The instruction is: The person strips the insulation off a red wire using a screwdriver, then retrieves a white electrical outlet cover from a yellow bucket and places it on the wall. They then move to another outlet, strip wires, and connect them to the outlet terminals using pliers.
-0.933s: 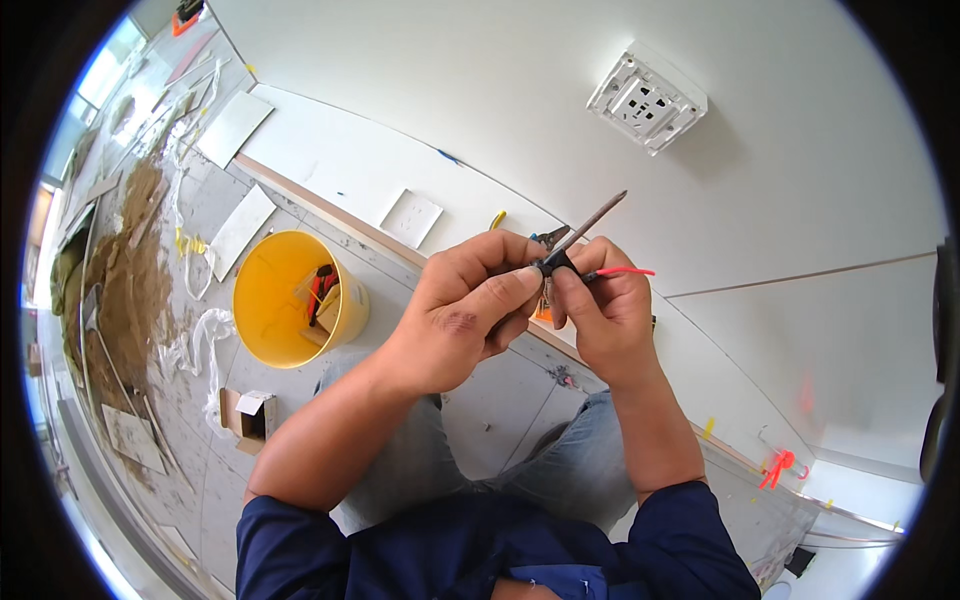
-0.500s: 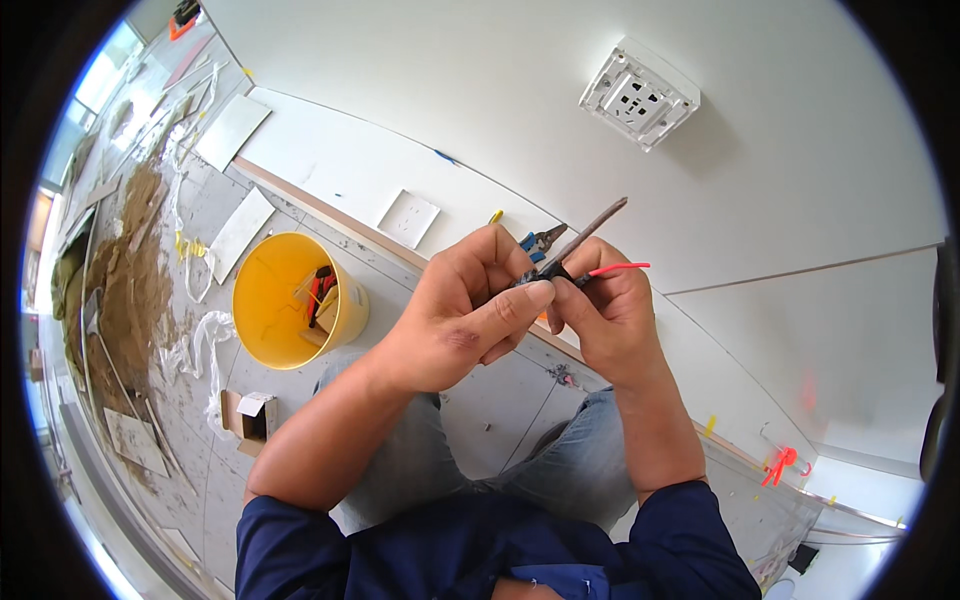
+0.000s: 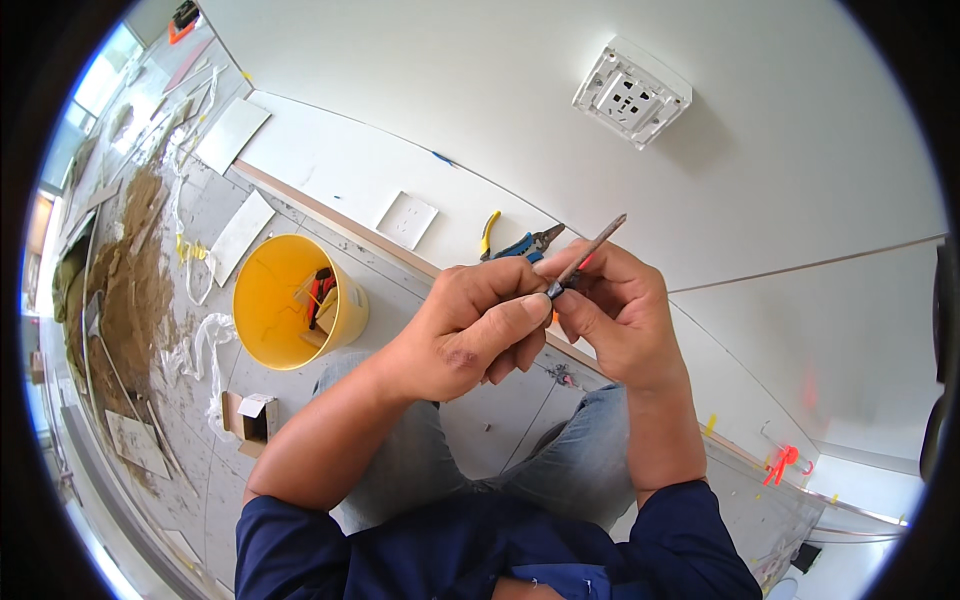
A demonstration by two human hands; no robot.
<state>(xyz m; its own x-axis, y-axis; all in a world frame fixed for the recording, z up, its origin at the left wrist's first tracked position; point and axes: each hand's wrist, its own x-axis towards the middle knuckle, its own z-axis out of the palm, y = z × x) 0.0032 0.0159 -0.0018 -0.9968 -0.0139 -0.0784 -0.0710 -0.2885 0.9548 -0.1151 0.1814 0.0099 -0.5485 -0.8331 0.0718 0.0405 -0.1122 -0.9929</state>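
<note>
"Where do we have the screwdriver (image 3: 594, 246)?"

"Between our hands: our left hand (image 3: 470, 325) pinches its dark lower end, and our right hand (image 3: 628, 310) is curled against it, thumb and fingers closed, so it slants up to the right."

"And our containers?"

"Our yellow bucket (image 3: 262, 318) holds a red-and-black tool (image 3: 317, 290) and some tan pieces (image 3: 327, 318); near it our cardboard box (image 3: 233, 415) sits open, but we cannot tell what its dark inside holds."
</note>
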